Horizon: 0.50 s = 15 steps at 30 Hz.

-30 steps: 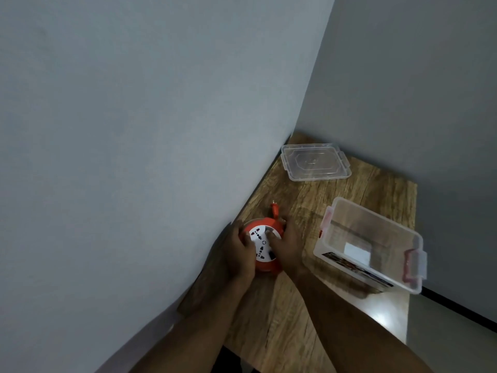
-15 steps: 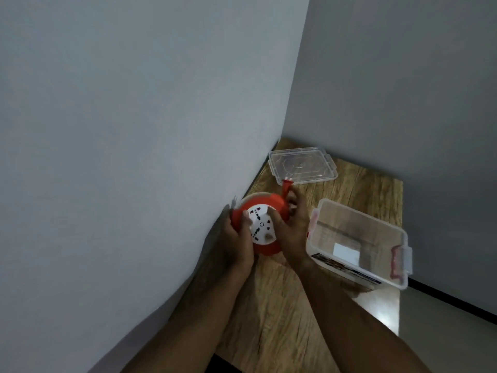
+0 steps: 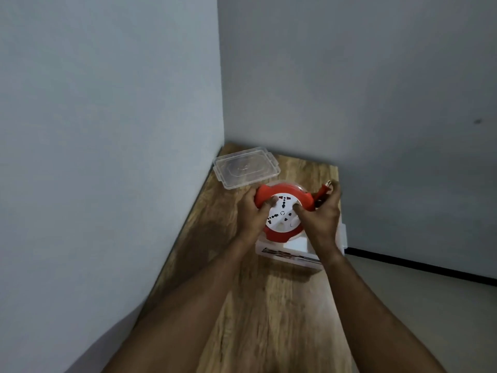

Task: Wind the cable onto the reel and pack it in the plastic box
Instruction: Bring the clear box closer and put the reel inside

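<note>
Now reel (image 3: 279,211), gripped by both hands (image 3: 285,214), raised over plastic box (image 3: 289,254), off table (image 3: 269,305).

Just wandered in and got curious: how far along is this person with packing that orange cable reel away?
Winding looks done: no loose cable trails on the table, and the plug sits by the reel. In hand: the left hand and right hand hold the reel over the plastic box. Left: lowering it in, perhaps closing with the lid, which lies apart.

Plain indoor room corner: a wood-grain worktop (image 3: 269,305) fits against two bare grey walls (image 3: 107,130); pale floor (image 3: 430,305), dark skirting (image 3: 430,269).
</note>
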### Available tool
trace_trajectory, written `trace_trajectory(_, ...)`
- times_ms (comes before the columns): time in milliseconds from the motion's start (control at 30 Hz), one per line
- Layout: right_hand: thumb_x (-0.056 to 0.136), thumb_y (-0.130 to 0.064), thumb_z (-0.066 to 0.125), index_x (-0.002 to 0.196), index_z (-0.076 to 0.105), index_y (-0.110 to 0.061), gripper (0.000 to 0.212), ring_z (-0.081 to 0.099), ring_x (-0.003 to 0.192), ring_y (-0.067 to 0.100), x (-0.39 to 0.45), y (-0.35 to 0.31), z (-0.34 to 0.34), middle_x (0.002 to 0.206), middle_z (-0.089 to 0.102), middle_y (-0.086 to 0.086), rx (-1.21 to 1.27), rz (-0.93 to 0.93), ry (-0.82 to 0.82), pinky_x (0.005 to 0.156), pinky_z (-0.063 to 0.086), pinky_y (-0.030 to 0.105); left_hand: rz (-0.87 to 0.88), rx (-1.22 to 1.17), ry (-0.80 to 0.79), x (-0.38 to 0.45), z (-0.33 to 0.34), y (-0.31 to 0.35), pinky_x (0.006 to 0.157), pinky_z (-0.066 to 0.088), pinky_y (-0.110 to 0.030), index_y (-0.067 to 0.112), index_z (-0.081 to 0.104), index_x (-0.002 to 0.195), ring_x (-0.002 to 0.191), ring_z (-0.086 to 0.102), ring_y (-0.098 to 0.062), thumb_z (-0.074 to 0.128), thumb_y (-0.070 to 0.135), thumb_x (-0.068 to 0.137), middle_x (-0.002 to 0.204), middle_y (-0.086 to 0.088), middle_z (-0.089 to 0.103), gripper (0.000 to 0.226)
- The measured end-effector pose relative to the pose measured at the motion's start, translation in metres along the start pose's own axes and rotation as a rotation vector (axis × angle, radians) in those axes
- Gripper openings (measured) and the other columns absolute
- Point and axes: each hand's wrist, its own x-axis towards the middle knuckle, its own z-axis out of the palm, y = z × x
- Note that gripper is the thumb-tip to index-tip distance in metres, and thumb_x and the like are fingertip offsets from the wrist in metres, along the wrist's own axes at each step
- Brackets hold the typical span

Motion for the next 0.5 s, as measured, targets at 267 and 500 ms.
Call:
trace_trajectory(267,0.070,-0.021,0.089,0.145,0.037,-0.011,0.092,0.056,0.120,0.030,-0.008,0.032,-0.029,0.132,0.055,0.012,-0.337,0.027,-0.056,0.090,0.047,0.033,0.054,0.280,-0.278,0.002,0.030,-0.026,0.086,0.059,-0.033,0.017,0.059,0.125,0.104,0.067,-0.014,0.070,0.036,0.093,0.117,0.000,0.068,0.039)
trace_trajectory(500,0.074,-0.023,0.087,0.140,0.041,-0.008,0.082,0.058,0.118,0.034,-0.014,0.040,-0.029,0.129,0.053,0.016,-0.487,0.104,-0.140,0.090,0.055,0.044,-0.007,0.661,-0.382,0.005,0.043,-0.035,0.090,0.050,-0.037,0.006,0.052,0.124,0.111,0.059,-0.024,0.058,0.041,0.100,0.123,-0.010,0.061,0.043)
